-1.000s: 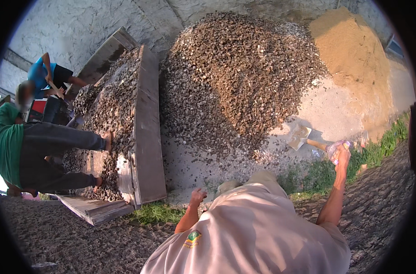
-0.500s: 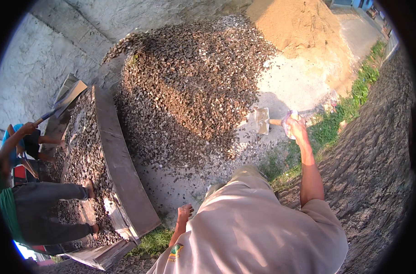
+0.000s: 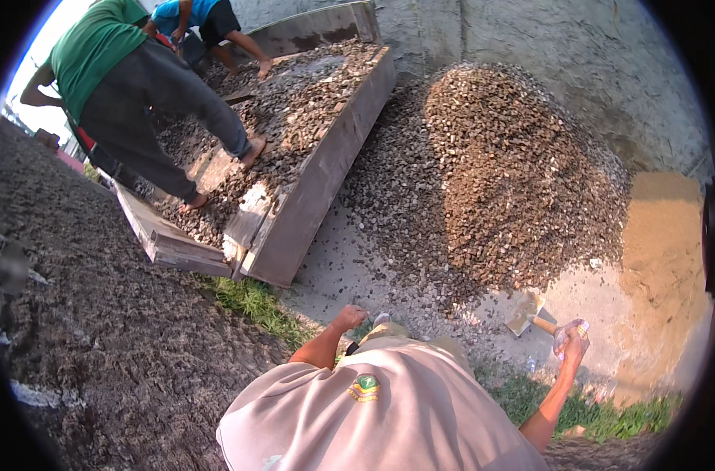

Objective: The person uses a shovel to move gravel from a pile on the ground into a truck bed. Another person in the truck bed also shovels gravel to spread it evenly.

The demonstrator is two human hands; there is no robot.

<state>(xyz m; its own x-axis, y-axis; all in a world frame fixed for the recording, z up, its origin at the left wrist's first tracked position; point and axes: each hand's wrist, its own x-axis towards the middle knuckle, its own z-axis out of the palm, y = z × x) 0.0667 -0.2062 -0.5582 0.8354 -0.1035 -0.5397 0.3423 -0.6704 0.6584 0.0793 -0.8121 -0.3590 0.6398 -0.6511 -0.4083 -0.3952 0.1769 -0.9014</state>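
My right hand [image 3: 576, 344] is closed round the top of a shovel [image 3: 541, 322], where something white and purplish, perhaps a wrapping, shows at the grip. The shovel's wooden handle leads to a pale flat blade [image 3: 522, 312], low over the concrete at the edge of the gravel heap [image 3: 522, 180]. No gravel can be made out on the blade. Beside my waist, my left hand [image 3: 351, 316] hangs with loosely bent fingers and holds nothing that I can see.
Two people stand barefoot on gravel in a truck bed [image 3: 334, 173] at upper left, one in a green shirt [image 3: 98, 55], one in blue. Sand [image 3: 660, 275] lies at right, grass [image 3: 255, 310] below the bed, and rough dark ground [image 3: 122, 345] at left. A grey wall [image 3: 522, 35] stands behind.
My view has swung left, so the truck bed sits higher and nearer the middle. The shovel stays in my right hand. The green-shirted person's raised shovel is no longer seen lifted.
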